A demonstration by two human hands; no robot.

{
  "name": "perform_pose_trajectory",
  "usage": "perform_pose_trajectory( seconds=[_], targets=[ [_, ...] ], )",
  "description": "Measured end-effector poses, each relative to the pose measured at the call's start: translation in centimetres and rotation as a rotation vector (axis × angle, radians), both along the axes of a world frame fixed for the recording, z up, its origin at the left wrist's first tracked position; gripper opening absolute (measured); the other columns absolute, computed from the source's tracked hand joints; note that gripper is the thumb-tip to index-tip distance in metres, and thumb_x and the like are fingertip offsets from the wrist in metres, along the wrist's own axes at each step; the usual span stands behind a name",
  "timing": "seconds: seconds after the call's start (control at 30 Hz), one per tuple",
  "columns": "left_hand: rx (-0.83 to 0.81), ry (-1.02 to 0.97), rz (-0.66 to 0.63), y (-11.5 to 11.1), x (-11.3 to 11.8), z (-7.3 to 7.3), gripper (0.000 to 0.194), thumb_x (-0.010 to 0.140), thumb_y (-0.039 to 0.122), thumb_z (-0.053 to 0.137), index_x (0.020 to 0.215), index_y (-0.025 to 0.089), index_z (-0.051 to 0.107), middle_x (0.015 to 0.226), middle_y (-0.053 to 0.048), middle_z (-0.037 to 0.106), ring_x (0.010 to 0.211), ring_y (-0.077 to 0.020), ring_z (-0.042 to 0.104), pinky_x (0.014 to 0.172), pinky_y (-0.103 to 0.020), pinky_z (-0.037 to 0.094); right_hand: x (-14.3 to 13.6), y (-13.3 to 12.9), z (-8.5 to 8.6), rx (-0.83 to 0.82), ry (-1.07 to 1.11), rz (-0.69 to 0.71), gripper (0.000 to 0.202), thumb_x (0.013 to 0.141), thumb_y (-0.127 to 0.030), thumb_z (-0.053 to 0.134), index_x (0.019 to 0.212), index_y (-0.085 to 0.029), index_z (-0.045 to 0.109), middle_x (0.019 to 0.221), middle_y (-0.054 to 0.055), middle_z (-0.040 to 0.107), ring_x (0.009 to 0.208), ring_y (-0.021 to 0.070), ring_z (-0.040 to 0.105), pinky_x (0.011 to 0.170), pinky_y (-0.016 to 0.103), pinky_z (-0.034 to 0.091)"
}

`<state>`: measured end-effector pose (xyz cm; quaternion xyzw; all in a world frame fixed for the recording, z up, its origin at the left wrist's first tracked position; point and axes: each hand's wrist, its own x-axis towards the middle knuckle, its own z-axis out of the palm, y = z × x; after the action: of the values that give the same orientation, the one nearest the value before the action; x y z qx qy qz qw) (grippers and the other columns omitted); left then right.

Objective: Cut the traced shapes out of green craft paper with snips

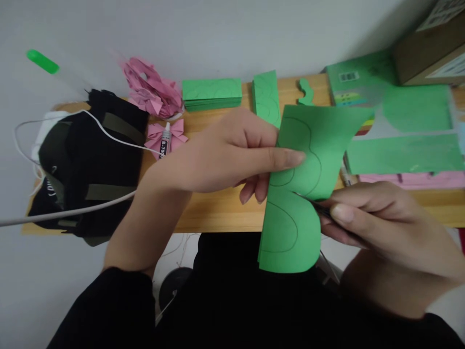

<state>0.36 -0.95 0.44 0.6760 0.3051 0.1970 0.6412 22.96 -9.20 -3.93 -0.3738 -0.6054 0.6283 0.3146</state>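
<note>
My left hand (232,155) pinches a folded sheet of green paper (327,131), thumb on top and fingers beneath. Curved pencil outlines run down the sheet, and its lower right part has a rounded cut edge. In my right hand (381,223) is a dark, thin-bladed tool that looks like scissors (325,211), its tip inside a slit in the paper. The fingers cover most of its handles. The paper is held up in front of the table's near edge, over my lap.
Behind my hands on the wooden table (218,213) stand folded green paper stacks (211,93), a wavy green cutout (305,91), pink paper flowers (150,87) and a glue tube (165,140). A black bag (90,165) with white cables lies left; green paper packs (403,152) and a cardboard box (432,48) are right.
</note>
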Motion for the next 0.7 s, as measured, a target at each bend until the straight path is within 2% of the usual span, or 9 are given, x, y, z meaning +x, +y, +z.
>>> perform_pose_trajectory(
  seconds=[0.3, 0.57, 0.7],
  targets=[
    [-0.007, 0.005, 0.016, 0.1, 0.0, -0.2, 0.044, 0.084, 0.030, 0.074, 0.045, 0.016, 0.059, 0.040, -0.001, 0.061, 0.036, -0.0111, 0.057, 0.034, -0.018, 0.038, -0.3, 0.2, 0.2, -0.112, 0.046, 0.006, 0.057, 0.099, -0.046, 0.057, 0.053, -0.018, 0.040, 0.047, -0.006, 0.031, 0.043, 0.0057, 0.026, 0.038, 0.021, 0.018],
    [-0.053, 0.048, 0.119, -0.1, 0.1, -0.5, 0.043, 0.079, 0.030, 0.079, 0.045, 0.014, 0.060, 0.040, 0.000, 0.058, 0.033, -0.0108, 0.055, 0.033, -0.019, 0.037, -0.3, 0.3, -1.0, -0.221, 0.107, -0.006, 0.055, 0.097, -0.048, 0.060, 0.053, -0.019, 0.045, 0.047, -0.007, 0.033, 0.041, 0.0059, 0.026, 0.036, 0.023, 0.016],
    [-0.012, 0.027, 0.099, -0.1, 0.0, -0.7, 0.045, 0.084, 0.032, 0.074, 0.045, 0.015, 0.058, 0.041, 0.000, 0.059, 0.034, -0.0096, 0.053, 0.034, -0.019, 0.037, -0.4, 0.5, -1.3, -0.239, 0.123, -0.003, 0.055, 0.095, -0.050, 0.062, 0.052, -0.019, 0.046, 0.045, -0.007, 0.033, 0.039, 0.0047, 0.024, 0.034, 0.022, 0.014]
  ],
)
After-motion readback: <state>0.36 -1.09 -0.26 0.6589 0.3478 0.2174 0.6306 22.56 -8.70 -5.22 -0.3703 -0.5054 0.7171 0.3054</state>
